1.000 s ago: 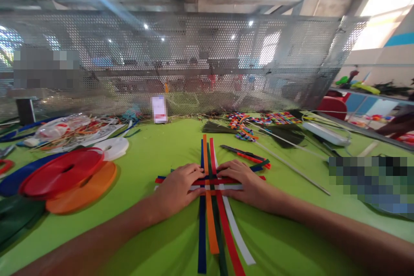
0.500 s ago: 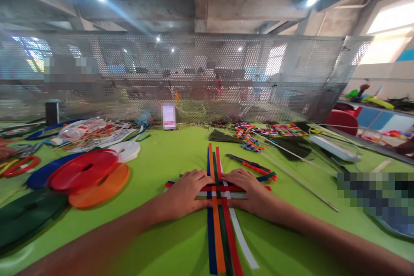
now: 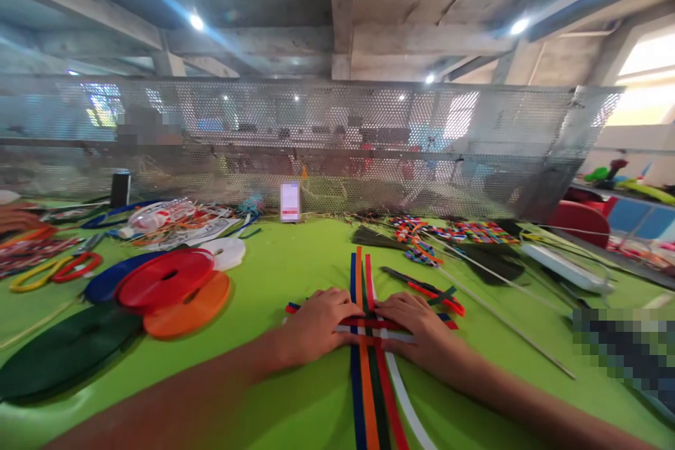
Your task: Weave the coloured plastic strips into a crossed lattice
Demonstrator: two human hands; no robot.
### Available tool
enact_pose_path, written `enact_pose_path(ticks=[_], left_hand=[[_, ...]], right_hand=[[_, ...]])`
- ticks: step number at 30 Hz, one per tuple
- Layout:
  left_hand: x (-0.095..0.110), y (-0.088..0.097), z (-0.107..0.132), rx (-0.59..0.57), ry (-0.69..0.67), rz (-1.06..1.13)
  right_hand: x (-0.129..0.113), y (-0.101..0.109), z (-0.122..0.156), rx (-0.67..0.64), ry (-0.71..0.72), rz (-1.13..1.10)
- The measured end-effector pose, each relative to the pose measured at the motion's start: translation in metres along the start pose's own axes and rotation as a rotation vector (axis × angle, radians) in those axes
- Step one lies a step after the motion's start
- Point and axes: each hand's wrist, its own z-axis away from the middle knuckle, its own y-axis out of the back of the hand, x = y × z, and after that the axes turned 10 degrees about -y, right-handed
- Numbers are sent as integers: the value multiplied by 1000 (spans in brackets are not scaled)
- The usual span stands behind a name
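Observation:
Long flat strips (image 3: pixel 370 358) in blue, orange, green, red and white run away from me over the green table, crossed by shorter strips (image 3: pixel 375 323) in red, white and orange to form a small weave. My left hand (image 3: pixel 319 323) grips the weave's left side, thumb at the near edge and fingers at the far one. Opposite it, my right hand (image 3: pixel 414 323) holds the right side in the same way. Both hands cover parts of the cross strips, whose ends stick out beyond the fingers. A black craft knife (image 3: pixel 408 278) lies just beyond my right hand.
Rolls of red (image 3: pixel 163 280), orange (image 3: pixel 193 309) and dark green strip (image 3: pixel 68 348) lie on the left, near scissors (image 3: pixel 77 267). A phone (image 3: pixel 290 202) stands by the perforated screen (image 3: pixel 337 155). Checked woven pieces (image 3: pixel 482 230) and a thin rod (image 3: pixel 506 323) lie right. Another person's hand (image 3: pixel 18 218) shows far left.
The view has shifted, so everything appears lower and farther right. Both hands keep their places on the weave; the strips look little changed.

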Motion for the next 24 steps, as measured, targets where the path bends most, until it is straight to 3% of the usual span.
enact_pose_path(ticks=[24], left_hand=[[4,0,3,-56,-13,-166]], right_hand=[[-5,-1,0,-33,-45,14]])
